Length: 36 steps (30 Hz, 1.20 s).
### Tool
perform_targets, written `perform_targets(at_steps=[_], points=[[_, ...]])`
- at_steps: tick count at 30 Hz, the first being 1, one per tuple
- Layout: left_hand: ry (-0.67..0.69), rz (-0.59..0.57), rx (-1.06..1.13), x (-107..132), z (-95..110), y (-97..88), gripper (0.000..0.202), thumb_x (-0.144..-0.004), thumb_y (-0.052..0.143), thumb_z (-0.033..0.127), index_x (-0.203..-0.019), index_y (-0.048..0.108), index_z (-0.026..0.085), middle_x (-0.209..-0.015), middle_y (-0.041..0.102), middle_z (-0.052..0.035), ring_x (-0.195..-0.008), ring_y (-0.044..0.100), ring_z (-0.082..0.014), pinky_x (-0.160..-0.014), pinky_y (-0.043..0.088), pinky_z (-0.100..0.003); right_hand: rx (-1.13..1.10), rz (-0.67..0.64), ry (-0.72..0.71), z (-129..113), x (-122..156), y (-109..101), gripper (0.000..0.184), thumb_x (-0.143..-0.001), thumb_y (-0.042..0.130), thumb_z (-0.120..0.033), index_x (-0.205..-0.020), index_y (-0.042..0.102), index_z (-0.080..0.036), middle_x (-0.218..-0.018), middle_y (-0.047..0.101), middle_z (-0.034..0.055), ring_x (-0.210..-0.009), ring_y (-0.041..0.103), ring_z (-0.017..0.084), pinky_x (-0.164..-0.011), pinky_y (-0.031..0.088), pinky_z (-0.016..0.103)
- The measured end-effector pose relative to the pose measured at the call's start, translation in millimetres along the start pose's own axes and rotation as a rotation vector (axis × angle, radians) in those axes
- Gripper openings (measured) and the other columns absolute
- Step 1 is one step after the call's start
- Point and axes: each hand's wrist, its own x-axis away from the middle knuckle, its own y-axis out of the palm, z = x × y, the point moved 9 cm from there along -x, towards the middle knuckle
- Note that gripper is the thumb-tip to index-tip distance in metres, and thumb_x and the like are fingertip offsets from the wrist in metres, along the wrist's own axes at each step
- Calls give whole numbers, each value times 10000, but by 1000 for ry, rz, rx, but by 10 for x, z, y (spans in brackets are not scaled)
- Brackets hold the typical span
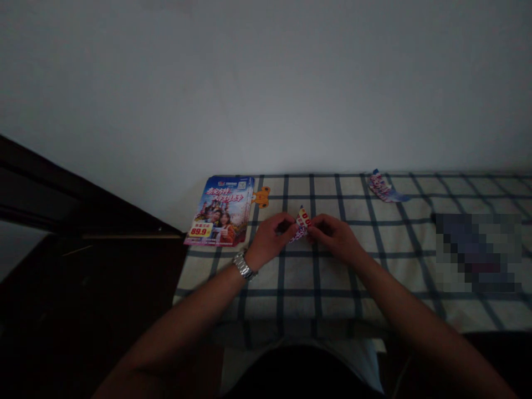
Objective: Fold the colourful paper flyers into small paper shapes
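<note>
Nearest to us, the checked cloth (299, 302) spreads before the folded paper (301, 221), and to the near left of this paper we wear a metal watch (245, 266). Our left hand (272, 237) holds the paper from its left side, thumb and fingers brought narrowly together; our right hand (334, 235) pinches it from its right side in the same manner. So the folded paper, pointed at the top and with red print, is between our hands, over the cloth; we cannot tell if it touches. Well to its right lies a dark thing (474, 252), too blurred to recognise. To its left we see a stack of leaflets (220, 213), and behind it, slightly left, an orange bear-shaped piece (261, 197). Farther, behind it and to the right, lies a curled printed sheet (384, 190), near the pale wall (266, 83).
</note>
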Motion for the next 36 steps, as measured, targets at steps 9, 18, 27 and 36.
perform_targets(at_steps=[9, 18, 27, 36], points=[[-14, 30, 23, -1, -16, -28, 219, -943, 625, 415, -922, 653, 199, -821, 695, -2, -742, 644, -149, -689, 494, -250, -43, 41, -19, -45, -5, -13, 268, -879, 713, -477, -997, 686, -237, -899, 741, 28, -782, 703, 190, -728, 592, 332], [38, 0, 64, -3, 69, -17, 276, -976, 582, 449, -984, 671, 188, -890, 695, -30, -788, 641, -156, -718, 505, -257, -38, 30, -29, -54, -13, -34, 258, -910, 685, -471, -995, 681, -227, -837, 735, 21, -757, 698, 190, -715, 578, 330], [25, -50, 253, 3, 39, 36, 458, -951, 641, 435, -1323, 611, 170, -1178, 727, -99, -1034, 695, -219, -934, 556, -341, -55, 9, -40, -38, -9, -13, 278, -905, 695, -480, -1000, 693, -219, -853, 734, 23, -763, 690, 186, -713, 568, 319], [44, -114, 410, 20, 33, 132, 447, -916, 713, 412, -1281, 615, 173, -1135, 722, -101, -997, 708, -210, -877, 586, -328, 36, 71, -89, -64, -19, -69, 233, -881, 731, -419, -1019, 719, -232, -976, 743, 39, -905, 702, 206, -830, 576, 346]])
